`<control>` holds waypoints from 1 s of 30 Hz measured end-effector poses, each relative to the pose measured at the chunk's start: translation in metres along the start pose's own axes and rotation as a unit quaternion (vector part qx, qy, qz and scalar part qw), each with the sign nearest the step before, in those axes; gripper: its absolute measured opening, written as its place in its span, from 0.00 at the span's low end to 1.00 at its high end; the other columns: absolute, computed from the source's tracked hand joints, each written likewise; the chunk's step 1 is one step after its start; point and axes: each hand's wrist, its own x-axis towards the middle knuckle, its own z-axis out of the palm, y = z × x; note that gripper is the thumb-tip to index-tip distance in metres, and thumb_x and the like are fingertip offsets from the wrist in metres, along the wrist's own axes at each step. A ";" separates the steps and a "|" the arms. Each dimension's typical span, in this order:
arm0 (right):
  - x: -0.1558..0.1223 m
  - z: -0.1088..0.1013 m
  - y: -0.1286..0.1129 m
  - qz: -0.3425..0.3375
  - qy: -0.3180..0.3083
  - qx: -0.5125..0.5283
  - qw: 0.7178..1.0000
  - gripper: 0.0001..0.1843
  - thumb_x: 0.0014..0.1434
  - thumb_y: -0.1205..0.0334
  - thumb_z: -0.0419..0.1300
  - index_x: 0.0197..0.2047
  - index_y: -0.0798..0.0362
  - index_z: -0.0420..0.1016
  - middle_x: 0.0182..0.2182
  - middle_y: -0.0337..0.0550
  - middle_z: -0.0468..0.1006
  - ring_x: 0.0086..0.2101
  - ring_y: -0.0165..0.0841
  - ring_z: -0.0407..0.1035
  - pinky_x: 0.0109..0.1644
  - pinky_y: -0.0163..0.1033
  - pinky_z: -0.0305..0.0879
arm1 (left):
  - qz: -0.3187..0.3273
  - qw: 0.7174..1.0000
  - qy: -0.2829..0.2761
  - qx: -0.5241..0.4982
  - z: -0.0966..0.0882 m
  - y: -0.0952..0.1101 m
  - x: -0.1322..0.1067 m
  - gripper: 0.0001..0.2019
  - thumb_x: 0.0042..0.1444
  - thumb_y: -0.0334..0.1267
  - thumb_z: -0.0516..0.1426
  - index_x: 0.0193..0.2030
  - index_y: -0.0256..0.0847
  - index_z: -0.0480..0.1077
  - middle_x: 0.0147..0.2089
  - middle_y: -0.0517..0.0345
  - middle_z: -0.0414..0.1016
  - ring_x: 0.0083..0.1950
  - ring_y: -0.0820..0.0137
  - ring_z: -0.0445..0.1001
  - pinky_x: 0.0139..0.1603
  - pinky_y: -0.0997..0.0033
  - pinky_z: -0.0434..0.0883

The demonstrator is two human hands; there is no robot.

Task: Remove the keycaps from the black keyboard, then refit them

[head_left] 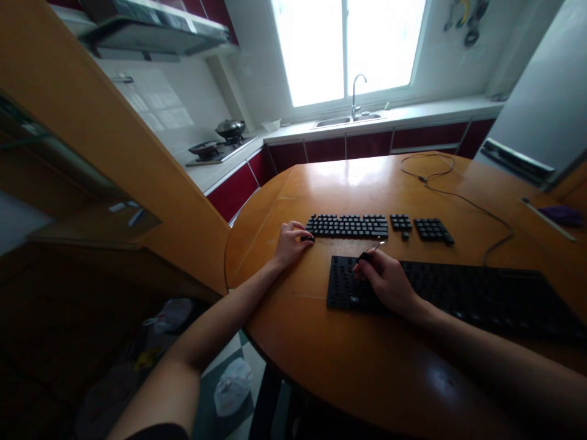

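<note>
A black keyboard base (458,293) with its keys removed lies on the round wooden table (348,354). Behind it, rows of loose black keycaps (348,225) are laid out in keyboard order, with smaller groups (433,230) to the right. My left hand (290,243) rests at the left end of the keycap rows, fingers pinched on a keycap (307,238). My right hand (387,281) lies on the left part of the keyboard base, closed on a small tool with a metal wire end (376,247).
A black cable (458,195) runs from the keyboard across the table's far side. A kitchen counter with sink (348,120) and stove (220,146) stands beyond. Bags (232,385) lie on the floor to the left. A fridge (536,110) is at the right.
</note>
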 end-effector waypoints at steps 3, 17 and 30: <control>0.000 0.000 0.001 -0.001 -0.002 -0.009 1.000 0.11 0.67 0.52 0.58 0.38 0.51 0.68 0.32 0.43 0.81 0.31 0.35 0.77 0.38 0.41 0.73 | -0.010 1.000 0.005 0.005 0.000 0.000 0.001 0.08 0.49 0.36 0.70 0.38 0.46 0.82 0.46 0.55 0.73 0.52 0.61 0.67 0.57 0.56 0.65; -0.001 0.000 0.001 0.005 -0.004 0.003 1.000 0.12 0.67 0.51 0.58 0.38 0.50 0.69 0.32 0.44 0.81 0.30 0.36 0.76 0.37 0.42 0.73 | -0.071 0.997 0.019 0.018 -0.001 0.002 0.001 0.28 0.45 0.38 0.70 0.55 0.44 0.72 0.48 0.54 0.73 0.53 0.58 0.69 0.56 0.59 0.67; -0.004 -0.017 -0.019 -0.008 0.024 0.020 0.999 0.11 0.67 0.52 0.59 0.37 0.51 0.69 0.31 0.44 0.80 0.29 0.35 0.76 0.36 0.40 0.72 | -0.202 0.976 -0.013 -0.082 -0.006 -0.010 -0.002 0.30 0.46 0.40 0.69 0.57 0.41 0.69 0.38 0.58 0.80 0.34 0.69 0.74 0.38 0.70 0.69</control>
